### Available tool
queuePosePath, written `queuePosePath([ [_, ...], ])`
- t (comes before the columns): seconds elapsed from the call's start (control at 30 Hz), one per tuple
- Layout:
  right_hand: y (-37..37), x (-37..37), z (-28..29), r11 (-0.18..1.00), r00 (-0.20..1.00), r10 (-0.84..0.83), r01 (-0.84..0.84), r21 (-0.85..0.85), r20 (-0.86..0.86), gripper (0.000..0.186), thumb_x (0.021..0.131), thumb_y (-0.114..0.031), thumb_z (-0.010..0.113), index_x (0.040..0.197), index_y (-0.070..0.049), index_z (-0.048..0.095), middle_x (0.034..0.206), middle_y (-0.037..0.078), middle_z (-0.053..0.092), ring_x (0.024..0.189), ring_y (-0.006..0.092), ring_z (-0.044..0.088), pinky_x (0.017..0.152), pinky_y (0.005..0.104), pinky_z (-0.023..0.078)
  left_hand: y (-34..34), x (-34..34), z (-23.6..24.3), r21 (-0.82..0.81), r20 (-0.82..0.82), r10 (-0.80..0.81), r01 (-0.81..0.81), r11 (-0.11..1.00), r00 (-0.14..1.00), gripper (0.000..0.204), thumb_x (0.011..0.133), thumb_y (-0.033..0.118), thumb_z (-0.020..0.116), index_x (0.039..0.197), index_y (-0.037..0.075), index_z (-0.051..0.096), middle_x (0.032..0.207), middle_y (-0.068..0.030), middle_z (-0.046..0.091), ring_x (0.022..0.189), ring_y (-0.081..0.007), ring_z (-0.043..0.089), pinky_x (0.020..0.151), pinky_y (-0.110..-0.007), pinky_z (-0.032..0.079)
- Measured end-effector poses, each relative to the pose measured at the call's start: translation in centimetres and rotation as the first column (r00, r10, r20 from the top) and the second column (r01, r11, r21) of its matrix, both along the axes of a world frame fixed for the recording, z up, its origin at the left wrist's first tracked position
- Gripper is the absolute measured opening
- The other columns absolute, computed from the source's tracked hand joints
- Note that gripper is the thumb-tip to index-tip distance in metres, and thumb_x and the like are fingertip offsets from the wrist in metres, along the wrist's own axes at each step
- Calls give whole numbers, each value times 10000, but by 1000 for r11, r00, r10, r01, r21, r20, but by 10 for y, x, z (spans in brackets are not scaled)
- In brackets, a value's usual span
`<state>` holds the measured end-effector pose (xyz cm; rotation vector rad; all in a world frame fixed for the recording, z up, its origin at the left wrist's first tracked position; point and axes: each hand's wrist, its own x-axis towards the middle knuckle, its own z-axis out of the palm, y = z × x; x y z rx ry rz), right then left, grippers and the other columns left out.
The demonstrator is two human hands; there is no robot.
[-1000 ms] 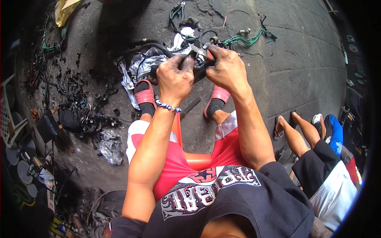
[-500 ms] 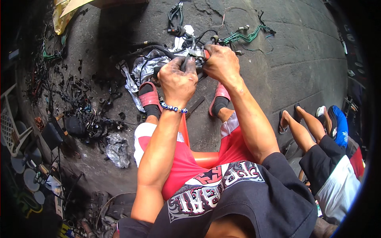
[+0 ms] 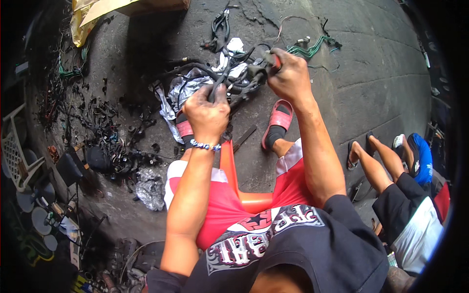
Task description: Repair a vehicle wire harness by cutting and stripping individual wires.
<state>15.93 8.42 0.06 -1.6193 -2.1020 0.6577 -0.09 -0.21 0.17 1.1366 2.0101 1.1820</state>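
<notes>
My left hand (image 3: 207,113) wears a beaded bracelet and is closed around a black cable (image 3: 218,89) of a wire harness. My right hand (image 3: 291,75) is wrapped round a red-handled tool (image 3: 276,62), its front end smeared by motion so I cannot tell its kind. The tool is at the right end of the harness, apart from my left hand. The harness, a tangle of black taped cables (image 3: 198,66), lies between my feet over a crumpled silver-white sheet (image 3: 167,108). Dark-handled pliers (image 3: 221,24) rest on the ground beyond it.
Green wires (image 3: 312,49) lie at the far right. Black connectors and cable scraps (image 3: 105,132) litter the left, near a clear plastic bag (image 3: 149,189). A cardboard box (image 3: 159,6) and a yellow bag (image 3: 80,27) stand far left. At right, another person's legs (image 3: 373,166) are close by.
My hands have moved apart: the right one went right and slightly up with the red-handled tool, while the left came lower and left, holding the cable.
</notes>
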Motion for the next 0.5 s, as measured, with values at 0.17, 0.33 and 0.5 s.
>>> queuePosePath([
  [0.17,-9,-7,18,965,991,76,-45,257,-113,205,621,-26,584,823,-4,567,690,156,568,615,301,579,587,333,467,11,11,11,-7,-110,-4,4,1000,994,113,713,93,624,699,-19,616,509,-162,544,419,-254,549,441,-317,405],
  [0.33,-19,-13,34,937,955,177,-89,337,-240,137,620,-81,560,750,-53,529,679,115,534,612,305,545,559,367,447,7,13,7,-77,-171,-64,52,996,983,102,707,81,615,704,-20,612,522,-161,553,437,-295,551,454,-323,427],
  [0.5,-28,-16,12,962,976,134,-86,-259,172,90,667,-149,550,707,-76,582,696,133,597,691,332,588,610,423,457,6,14,4,69,-79,-60,65,995,995,107,716,71,603,714,-35,611,590,-166,589,508,-272,596,498,-308,458],
])
